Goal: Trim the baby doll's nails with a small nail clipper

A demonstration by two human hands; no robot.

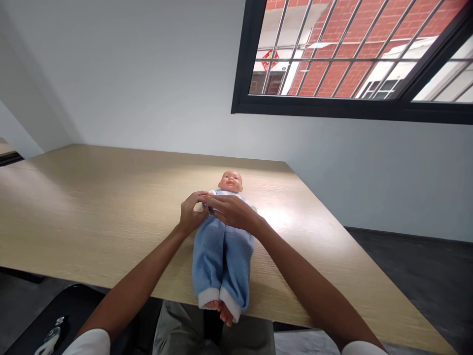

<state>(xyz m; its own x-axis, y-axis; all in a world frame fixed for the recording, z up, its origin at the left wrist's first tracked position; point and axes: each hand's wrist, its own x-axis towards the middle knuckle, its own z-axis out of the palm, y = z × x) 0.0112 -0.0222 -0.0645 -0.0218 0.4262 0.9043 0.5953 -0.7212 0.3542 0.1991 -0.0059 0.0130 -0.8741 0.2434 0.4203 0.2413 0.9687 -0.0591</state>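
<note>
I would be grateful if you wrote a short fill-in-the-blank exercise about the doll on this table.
The person's left hand and right hand are on the baby doll, which lies on its ____ on the wooden table.
Its fleecy trousers are light ____ with white cuffs.
Its feet are ____.
Through the barred window shows a red ____ wall.

Missing words: back; blue; bare; brick.

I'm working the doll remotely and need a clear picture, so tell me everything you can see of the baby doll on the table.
The baby doll lies on its back along the light wood-grain table, its head farthest from the person and its bare feet at the near edge. The head looks like smooth pink vinyl. It wears fuzzy blue trousers with white cuffs, and a white top with blue at the chest. The left hand and right hand both touch its chest.
</note>
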